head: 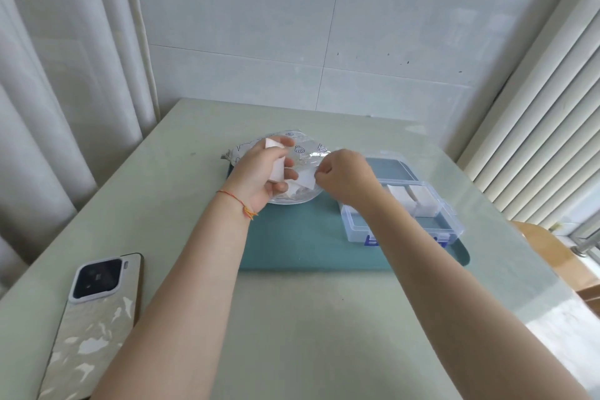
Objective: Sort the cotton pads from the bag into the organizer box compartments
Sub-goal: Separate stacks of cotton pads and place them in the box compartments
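- glossy marbled phone [94, 328] lying flat on the smooth pale tabletop [292, 334], far left
- left hand [259, 172] curled around a thick stack of white cotton pads [276, 161]
- crinkly clear plastic bag [302, 153] on the teal mat [292, 243]
- right hand [344, 174] pinching a single white pad [305, 181] over the bag
- clear plastic organizer box [399, 204], pads already in its middle compartments

left hand [259, 172] gripping cotton pads [276, 161]; right hand [345, 177] pinching one pad [306, 178]

pads [276, 161] in my left hand [259, 172]: white
bag [305, 153] under my grip: clear, blue shell print
box [402, 204] right of my grip: clear, blue latches
mat [292, 237]: teal
wrist string [237, 201]: red-orange
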The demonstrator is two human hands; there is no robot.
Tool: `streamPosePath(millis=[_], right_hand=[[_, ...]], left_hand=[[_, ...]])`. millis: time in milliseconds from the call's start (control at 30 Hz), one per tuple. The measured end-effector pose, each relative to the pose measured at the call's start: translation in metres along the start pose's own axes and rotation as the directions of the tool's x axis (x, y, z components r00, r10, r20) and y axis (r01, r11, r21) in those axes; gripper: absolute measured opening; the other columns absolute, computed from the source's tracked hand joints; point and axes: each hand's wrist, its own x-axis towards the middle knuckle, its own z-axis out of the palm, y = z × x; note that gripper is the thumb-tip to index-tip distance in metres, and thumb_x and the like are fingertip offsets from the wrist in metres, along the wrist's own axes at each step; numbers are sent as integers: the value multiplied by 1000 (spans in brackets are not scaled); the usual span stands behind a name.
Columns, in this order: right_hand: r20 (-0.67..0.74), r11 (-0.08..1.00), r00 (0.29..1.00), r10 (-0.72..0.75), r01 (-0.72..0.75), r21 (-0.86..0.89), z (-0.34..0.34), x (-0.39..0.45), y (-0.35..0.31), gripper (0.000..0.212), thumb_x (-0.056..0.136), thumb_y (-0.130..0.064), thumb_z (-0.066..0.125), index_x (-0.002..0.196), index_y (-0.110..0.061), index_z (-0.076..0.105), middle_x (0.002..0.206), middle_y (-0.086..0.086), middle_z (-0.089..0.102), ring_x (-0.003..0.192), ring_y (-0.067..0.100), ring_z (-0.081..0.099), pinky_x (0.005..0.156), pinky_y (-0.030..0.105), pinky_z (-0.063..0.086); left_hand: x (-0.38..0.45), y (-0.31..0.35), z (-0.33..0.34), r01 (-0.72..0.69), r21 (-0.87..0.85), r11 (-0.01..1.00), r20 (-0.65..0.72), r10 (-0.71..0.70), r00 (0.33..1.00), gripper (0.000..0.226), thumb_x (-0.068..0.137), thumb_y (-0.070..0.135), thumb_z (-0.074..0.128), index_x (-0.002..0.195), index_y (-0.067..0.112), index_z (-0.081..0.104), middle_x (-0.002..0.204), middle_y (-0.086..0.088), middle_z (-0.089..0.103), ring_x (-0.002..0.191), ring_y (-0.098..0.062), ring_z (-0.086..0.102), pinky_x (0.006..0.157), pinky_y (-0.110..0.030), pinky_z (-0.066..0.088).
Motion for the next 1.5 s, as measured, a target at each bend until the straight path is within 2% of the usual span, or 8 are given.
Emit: streamPosePath(millis=[67,233,633,900,1067,1200,1333,1500], right_hand=[[100,985,994,-30,47,-166,16,0,-4,12,85,-10,53,82,-8,64,87,9,63,87,33,58,56,26,39],[138,930,989,-59,105,-354,48,5,-8,33,98,-25,50,126,-8,54,128,11,56,117,30,56,86,33,40],[98,891,994,-56,94,-444,39,9,-14,17,92,-2,48,97,-14,60,106,6,66,91,27,61,68,30,41],[214,988,976,-49,16,152,-46,-32,12,24,90,-22,61,72,-7,68,45,-6,50,38,11,40,43,16,34],[65,624,998,-16,-41,780,-48,-36,13,24,90,-21,69,69,-10,64,55,-2,59,45,17,36,48,25,29],[80,646,997,-14,-52,762,-33,-36,4,19,90,-21,69,77,-7,67,56,-6,58,50,8,43,52,19,34],[31,727,999,-35,4,686,-25,-33,2,17,90,-15,68,79,-2,66,49,-22,58,42,-6,47,46,6,33],[-3,842,996,-85,74,535,-23,-28,3,19,88,-18,71,72,-9,65,51,-19,56,50,0,45,51,13,35]], left_hand=[[0,-1,-2,-5,26,1000,-22,5,1000,32,96,2,39,108,21,61,77,-7,55,53,-17,59,39,-18,29],[-1,-6,-5,5,60,998,-19,-4,1000,38,93,-5,35,108,18,61,75,-9,57,49,-18,58,39,-18,29],[1,-6,-6,17,30,999,-35,-16,999,28,95,2,40,109,14,60,69,-7,56,48,-18,55,39,-18,27],[-3,-3,13,-3,-1,1000,-59,3,998,23,98,34,47,116,24,56,76,-8,58,50,-18,53,43,-20,25],[-9,-4,30,56,-167,984,13,-55,998,36,98,53,43,98,22,61,69,0,66,56,-16,57,48,-24,29],[-11,-8,38,115,-224,968,141,-85,986,53,95,62,42,107,15,63,87,0,65,67,-16,61,46,-21,40],[-13,-10,40,107,-174,979,150,-81,985,31,98,39,50,113,14,62,94,-1,63,66,-13,63,48,-20,39],[-13,-9,41,121,-173,977,151,-95,984,17,97,19,50,99,11,65,78,-2,62,58,-13,58,44,-20,38]])
